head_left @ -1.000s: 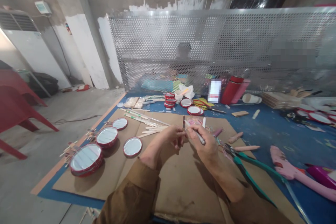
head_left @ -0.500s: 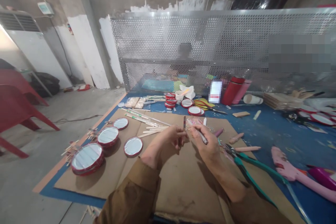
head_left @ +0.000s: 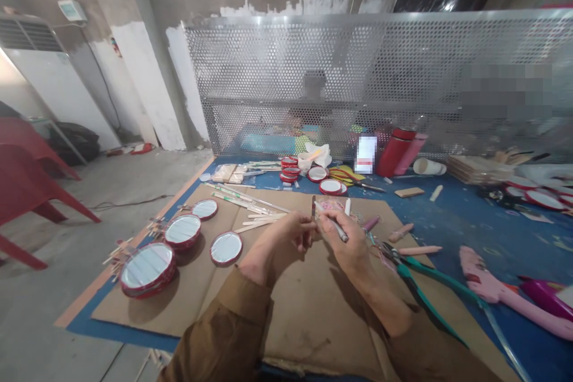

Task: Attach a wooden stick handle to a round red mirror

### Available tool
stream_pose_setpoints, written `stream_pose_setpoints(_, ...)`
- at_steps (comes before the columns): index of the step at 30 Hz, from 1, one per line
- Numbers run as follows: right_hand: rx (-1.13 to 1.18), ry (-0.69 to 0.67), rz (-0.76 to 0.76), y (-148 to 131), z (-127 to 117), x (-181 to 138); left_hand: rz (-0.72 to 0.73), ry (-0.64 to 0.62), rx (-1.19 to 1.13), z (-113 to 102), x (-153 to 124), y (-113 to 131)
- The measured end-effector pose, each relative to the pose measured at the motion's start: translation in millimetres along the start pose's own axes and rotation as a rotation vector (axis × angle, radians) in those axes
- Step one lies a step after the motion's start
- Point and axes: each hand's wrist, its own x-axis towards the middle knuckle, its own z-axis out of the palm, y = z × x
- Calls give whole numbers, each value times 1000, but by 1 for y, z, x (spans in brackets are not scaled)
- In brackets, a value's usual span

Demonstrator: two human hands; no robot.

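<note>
Head: pale pen [head_left: 341, 233], dark stick [head_left: 314, 205]

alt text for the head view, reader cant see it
A person's left hand holds a narrow brown strip while the right hand grips a pen-like tool, its tip close by, above a cardboard sheet. Red-rimmed discs sit to the left, green-handled pliers and a pink glue gun to the right.

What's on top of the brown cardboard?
Round red-rimmed things, wooden sticks and part of some green pliers are on the cardboard. The left hand and the right hand, which holds a pen, cover some of it; what's beneath them is hidden.
</note>
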Motion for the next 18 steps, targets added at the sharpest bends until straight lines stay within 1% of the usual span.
stream_pose_setpoints(5,18,138,99,0,-7,-1,-10,19,-39,-1,0,-2)
stream_pose_setpoints(6,27,148,120,-1,-8,-1,-8,17,-46,-1,-1,-2)
stream_pose_setpoints(10,48,68,169,-3,-9,-1,8,-16,-90,-3,-5,5)
stream_pose_setpoints(13,37,30,165,-3,-8,-1,-8,-42,-92,-4,-7,9)
stream_pose_setpoints(18,20,-9,164,2,-4,-2,1,-48,-104,-4,-7,7)
